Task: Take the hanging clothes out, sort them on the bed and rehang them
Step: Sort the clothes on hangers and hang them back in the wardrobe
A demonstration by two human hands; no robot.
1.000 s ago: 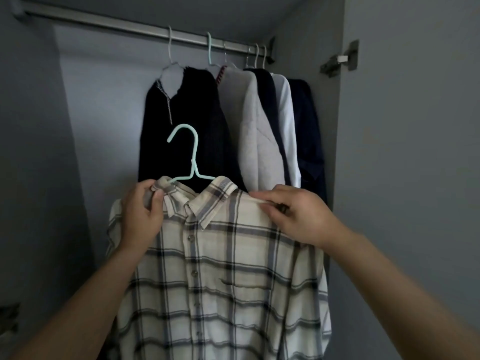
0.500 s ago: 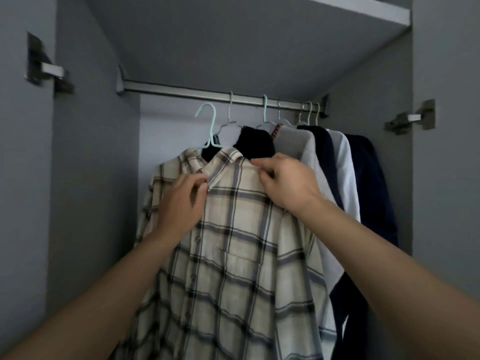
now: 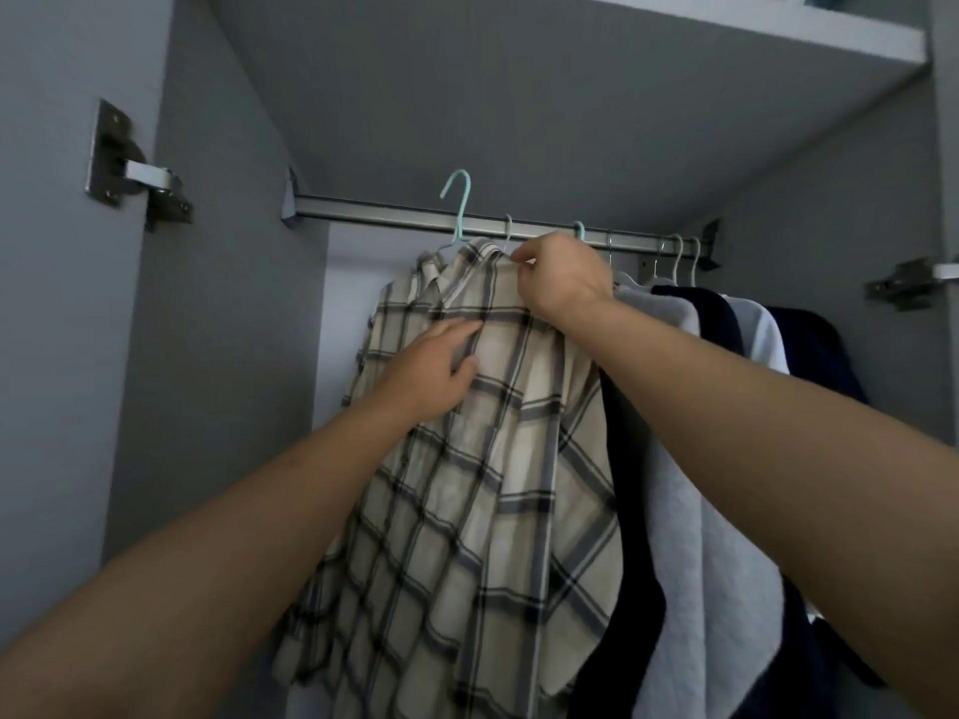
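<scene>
I see the rail [image 3: 394, 212] crossing the wardrobe from left wall to right wall under the shelf [image 3: 778, 36]. Several hangers hook over its right half, carrying a grey top [image 3: 690, 459], a dark top [image 3: 721, 313] and a white shirt [image 3: 763, 329]. A teal hook [image 3: 457, 199] rises in front of the rail, left of these.

No text, labels or numbers seem readable anywhere in this dim view.

**Bare Arms, Nothing Worn**

Two forearms, bare from frame edge to wrist (no sleeve, cuff, watch or band in view). Left hand [image 3: 433, 368] and right hand [image 3: 563, 280] ungloved, fingers [image 3: 521, 256] without rings.
</scene>
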